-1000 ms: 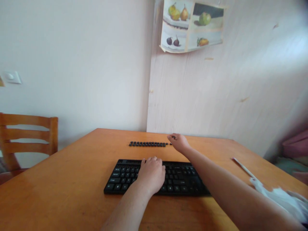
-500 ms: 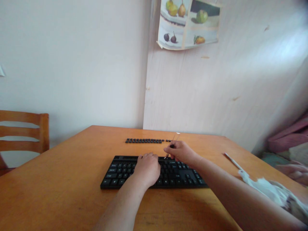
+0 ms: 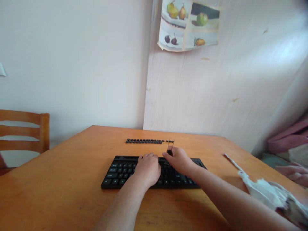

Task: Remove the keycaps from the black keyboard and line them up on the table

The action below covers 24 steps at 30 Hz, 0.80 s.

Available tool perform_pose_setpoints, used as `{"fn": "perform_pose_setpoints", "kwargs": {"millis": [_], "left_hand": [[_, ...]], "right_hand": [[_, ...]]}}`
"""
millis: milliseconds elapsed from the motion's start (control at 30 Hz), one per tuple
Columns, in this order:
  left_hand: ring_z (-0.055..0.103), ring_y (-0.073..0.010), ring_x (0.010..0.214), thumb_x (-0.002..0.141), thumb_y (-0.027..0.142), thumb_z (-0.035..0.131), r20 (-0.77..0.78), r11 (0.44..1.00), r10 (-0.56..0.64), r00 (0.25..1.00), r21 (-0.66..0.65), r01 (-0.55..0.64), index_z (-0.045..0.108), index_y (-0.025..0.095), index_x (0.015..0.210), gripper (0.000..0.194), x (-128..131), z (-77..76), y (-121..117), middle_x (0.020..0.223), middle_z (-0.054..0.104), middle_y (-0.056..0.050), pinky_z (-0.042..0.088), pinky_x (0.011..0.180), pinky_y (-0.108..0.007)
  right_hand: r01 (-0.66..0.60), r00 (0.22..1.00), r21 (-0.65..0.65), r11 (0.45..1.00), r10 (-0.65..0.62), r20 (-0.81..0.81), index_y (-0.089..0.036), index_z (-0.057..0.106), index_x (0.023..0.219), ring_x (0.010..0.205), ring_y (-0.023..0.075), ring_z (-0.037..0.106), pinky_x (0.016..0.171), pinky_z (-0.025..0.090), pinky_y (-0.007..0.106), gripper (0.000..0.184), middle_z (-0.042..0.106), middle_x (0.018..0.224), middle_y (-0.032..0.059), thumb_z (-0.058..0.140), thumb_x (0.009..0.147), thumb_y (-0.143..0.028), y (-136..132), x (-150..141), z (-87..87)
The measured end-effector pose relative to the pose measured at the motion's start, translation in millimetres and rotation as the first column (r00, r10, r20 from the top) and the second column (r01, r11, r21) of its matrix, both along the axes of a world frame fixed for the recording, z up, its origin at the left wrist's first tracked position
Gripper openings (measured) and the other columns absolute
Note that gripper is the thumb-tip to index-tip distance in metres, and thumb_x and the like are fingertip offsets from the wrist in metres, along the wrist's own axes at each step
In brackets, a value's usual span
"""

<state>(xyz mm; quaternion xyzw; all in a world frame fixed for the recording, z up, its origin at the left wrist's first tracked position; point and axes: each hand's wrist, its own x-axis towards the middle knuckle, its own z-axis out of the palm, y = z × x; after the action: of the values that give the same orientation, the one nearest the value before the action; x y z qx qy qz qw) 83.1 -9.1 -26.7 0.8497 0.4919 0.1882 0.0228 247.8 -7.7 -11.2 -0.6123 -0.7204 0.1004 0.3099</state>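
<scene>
A black keyboard (image 3: 115,175) lies on the table in front of me. Over its middle rests my left hand (image 3: 147,168), back up, with fingers bent at the keyboard's far edge and fingertips hidden; it bears on the keyboard and holds it. My right hand (image 3: 179,159) is closed round a wire keycap puller (image 3: 170,150) with a dark handle, just right of my left hand. The puller's wire loop sticks up, and its lower end is down among the keys. Whether it has hold of a key cannot be made out.
Loose black keycaps (image 3: 143,141) lie in rows beyond the keyboard. On the right of the wooden table (image 3: 60,179) are a thin white stick (image 3: 232,161) and a crumpled white plastic bag (image 3: 262,189). A wooden chair (image 3: 21,131) stands at left.
My right hand has moved slightly left and down toward the keys, and the puller has turned more upright. My left hand has stayed in place on the keyboard.
</scene>
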Motion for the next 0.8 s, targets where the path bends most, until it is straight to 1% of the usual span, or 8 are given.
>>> {"fn": "perform_pose_setpoints", "kwargs": {"millis": [100,233,367,467,567,633,700,800], "left_hand": [[0.06,-0.0303,0.097,0.082,0.02,0.042,0.003,1.0,0.002,1.0,0.011,-0.002,0.066,0.015,0.091,0.026,0.1,-1.9,0.4,0.1,0.067,-0.016,0.042,0.087,-0.045],[0.06,-0.0303,0.096,0.083,0.02,0.042,0.005,1.0,0.0,1.0,0.024,-0.001,0.066,0.015,0.09,0.026,0.4,-3.7,1.2,0.099,0.067,-0.015,0.042,0.087,-0.045],[0.06,-0.0296,0.097,0.083,0.02,0.042,0.006,1.0,0.0,1.0,0.024,0.0,0.065,0.015,0.09,0.025,0.7,-3.6,0.8,0.099,0.066,-0.015,0.042,0.087,-0.044],[0.059,-0.0294,0.097,0.083,0.02,0.043,0.0,1.0,-0.001,1.0,0.016,0.001,0.065,0.015,0.089,0.024,0.8,-3.3,0.2,0.099,0.066,-0.015,0.042,0.087,-0.044],[0.059,-0.0296,0.097,0.082,0.021,0.044,0.003,1.0,0.002,1.0,0.018,-0.003,0.064,0.016,0.089,0.022,0.6,-3.5,0.1,0.099,0.066,-0.014,0.042,0.088,-0.044],[0.059,-0.0297,0.098,0.082,0.021,0.043,0.008,1.0,0.0,1.0,0.019,0.0,0.064,0.016,0.089,0.022,0.5,-3.1,0.1,0.1,0.066,-0.014,0.042,0.088,-0.044],[0.06,-0.0295,0.097,0.082,0.021,0.043,0.009,1.0,0.0,1.0,0.014,0.0,0.064,0.016,0.089,0.022,0.5,-1.9,-0.2,0.101,0.066,-0.014,0.042,0.088,-0.044],[0.06,-0.029,0.097,0.082,0.021,0.043,0.006,1.0,0.005,1.0,0.003,-0.005,0.064,0.016,0.089,0.023,0.4,0.7,-1.8,0.1,0.067,-0.014,0.043,0.088,-0.044]], "right_hand": [[0.016,1.0,0.04,0.999,-0.017,0.026,-0.019,0.052,0.067,0.057,0.0139,0.051,0.055,0.03,0.025,0.021,0.056,0.058,0.0005,0.052,0.084,-0.03,1.8,-1.5,-7.0],[0.023,1.0,0.038,0.999,-0.022,-0.003,-0.019,0.054,0.069,0.061,0.0152,0.055,0.057,0.033,0.025,0.018,0.061,0.062,0.0026,0.052,0.084,-0.028,3.0,-1.1,-15.0],[0.038,0.996,0.014,0.999,-0.036,-0.077,-0.019,0.056,0.068,0.061,0.0155,0.056,0.057,0.035,0.025,0.016,0.062,0.062,0.0024,0.053,0.081,-0.028,1.0,-0.6,-17.8],[0.059,0.987,0.006,0.998,-0.058,-0.153,-0.019,0.054,0.066,0.056,0.0144,0.055,0.055,0.035,0.024,0.015,0.059,0.057,0.0005,0.051,0.08,-0.024,-1.3,-0.8,-16.6],[0.053,0.973,0.009,0.999,-0.05,-0.227,-0.019,0.053,0.062,0.053,0.0134,0.052,0.054,0.035,0.024,0.016,0.056,0.053,-0.0011,0.05,0.077,-0.021,-1.8,-0.7,-16.5],[0.051,0.957,0.008,0.999,-0.046,-0.286,-0.019,0.052,0.06,0.052,0.0128,0.051,0.053,0.035,0.024,0.016,0.055,0.052,-0.0018,0.05,0.075,-0.021,-0.6,0.4,-17.9],[0.068,0.929,-0.016,0.998,-0.069,-0.363,-0.019,0.051,0.058,0.05,0.012,0.049,0.051,0.033,0.024,0.017,0.053,0.05,-0.0024,0.051,0.074,-0.022,1.3,2.8,-19.5],[0.102,0.852,-0.062,0.993,-0.119,-0.509,-0.019,0.048,0.057,0.046,0.0104,0.045,0.048,0.031,0.023,0.02,0.05,0.047,-0.0034,0.052,0.076,-0.025,2.8,7.3,-20.1]]}}
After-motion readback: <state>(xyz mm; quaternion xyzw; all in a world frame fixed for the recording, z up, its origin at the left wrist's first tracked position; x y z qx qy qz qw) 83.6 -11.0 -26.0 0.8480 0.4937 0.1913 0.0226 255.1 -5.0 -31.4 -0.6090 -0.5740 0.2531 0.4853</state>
